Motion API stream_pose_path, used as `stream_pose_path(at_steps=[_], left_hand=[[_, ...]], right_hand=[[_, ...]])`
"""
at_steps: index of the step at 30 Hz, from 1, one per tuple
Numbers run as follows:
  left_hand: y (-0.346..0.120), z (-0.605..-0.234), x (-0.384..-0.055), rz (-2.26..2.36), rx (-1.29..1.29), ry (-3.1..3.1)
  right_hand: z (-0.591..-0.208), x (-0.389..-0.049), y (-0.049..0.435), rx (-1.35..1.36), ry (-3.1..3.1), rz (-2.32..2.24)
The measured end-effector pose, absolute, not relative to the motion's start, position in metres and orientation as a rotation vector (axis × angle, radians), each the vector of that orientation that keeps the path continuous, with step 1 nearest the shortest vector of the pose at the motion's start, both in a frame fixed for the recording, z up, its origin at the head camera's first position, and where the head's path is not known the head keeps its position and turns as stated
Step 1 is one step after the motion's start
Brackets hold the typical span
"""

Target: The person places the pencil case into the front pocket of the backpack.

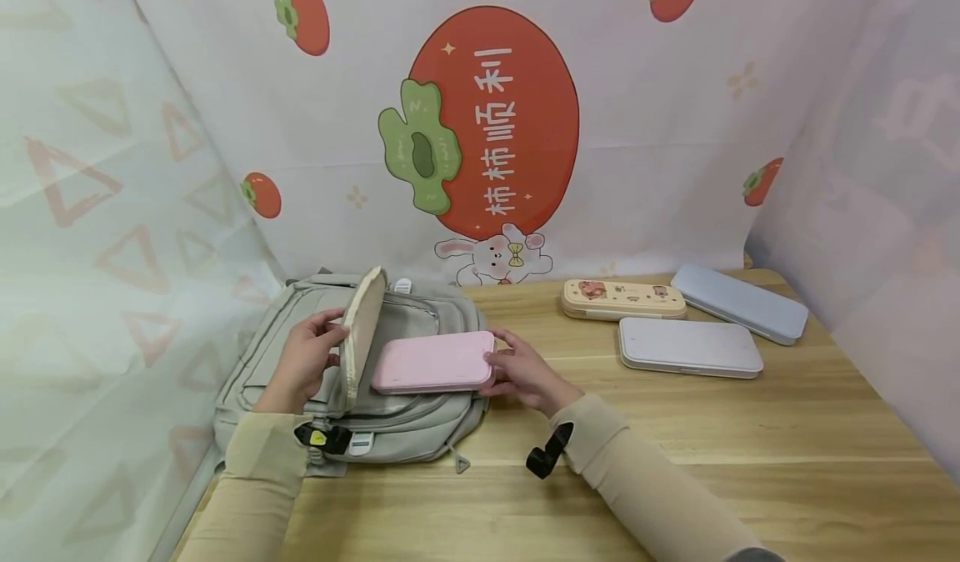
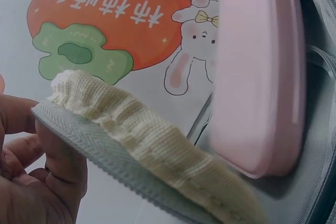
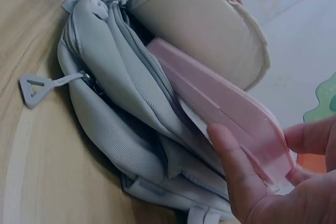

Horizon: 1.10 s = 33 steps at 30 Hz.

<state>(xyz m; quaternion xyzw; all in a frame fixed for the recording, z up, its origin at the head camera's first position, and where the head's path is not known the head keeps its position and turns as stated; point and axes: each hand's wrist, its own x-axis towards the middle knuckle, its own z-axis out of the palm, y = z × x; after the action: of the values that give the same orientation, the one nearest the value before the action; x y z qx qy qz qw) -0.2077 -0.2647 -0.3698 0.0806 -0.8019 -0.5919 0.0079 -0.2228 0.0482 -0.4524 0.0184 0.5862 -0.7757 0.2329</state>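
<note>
A grey backpack (image 1: 300, 312) lies on its back at the left of the table, its front pocket unzipped. My left hand (image 1: 306, 358) pinches the edge of the pocket's flap (image 1: 364, 324) and holds it raised; the flap's cream lining and zipper tape (image 2: 121, 150) show in the left wrist view. My right hand (image 1: 525, 372) grips one end of a pink pencil case (image 1: 435, 362), thumb on one side and fingers on the other. The case's far end (image 3: 165, 56) overlaps the pocket opening, beside the lifted flap.
Toward the back right of the wooden table (image 1: 675, 462) lie a cream pencil case (image 1: 622, 299) with printed figures, a light blue case (image 1: 738, 302) and a white-grey case (image 1: 690, 347). A triangular zipper pull (image 3: 34, 92) hangs off the backpack. Printed cloth (image 1: 637, 170) stands behind.
</note>
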Motion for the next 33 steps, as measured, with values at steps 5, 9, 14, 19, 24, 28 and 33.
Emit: stream_pose_path(at_steps=[5,9,14,19,24,28,33], left_hand=[[-0.265,-0.370,-0.208,-1.855,0.254,-2.500],[-0.266,-0.369,-0.209,-1.845,0.247,-2.503],[-0.267,-0.369,-0.208,-1.839,0.247,-2.509],[-0.268,-0.370,-0.207,-1.842,0.255,-2.509],[-0.268,-0.371,-0.206,-1.849,0.262,-2.512],[-0.268,-0.371,-0.206,-1.846,0.268,-2.511],[-0.269,-0.370,-0.206,-1.852,0.265,-2.507]], right_hand=[[-0.452,-0.224,0.043,0.070,1.675,-2.077],[-0.450,-0.225,0.043,0.065,1.725,-2.028],[-0.448,-0.226,0.037,0.033,1.720,-2.011],[-0.442,-0.227,0.024,0.000,1.722,-2.001],[-0.439,-0.226,0.010,0.005,1.715,-1.996],[-0.436,-0.224,0.001,-0.007,1.722,-1.987],[-0.436,-0.223,-0.011,0.008,1.724,-2.008]])
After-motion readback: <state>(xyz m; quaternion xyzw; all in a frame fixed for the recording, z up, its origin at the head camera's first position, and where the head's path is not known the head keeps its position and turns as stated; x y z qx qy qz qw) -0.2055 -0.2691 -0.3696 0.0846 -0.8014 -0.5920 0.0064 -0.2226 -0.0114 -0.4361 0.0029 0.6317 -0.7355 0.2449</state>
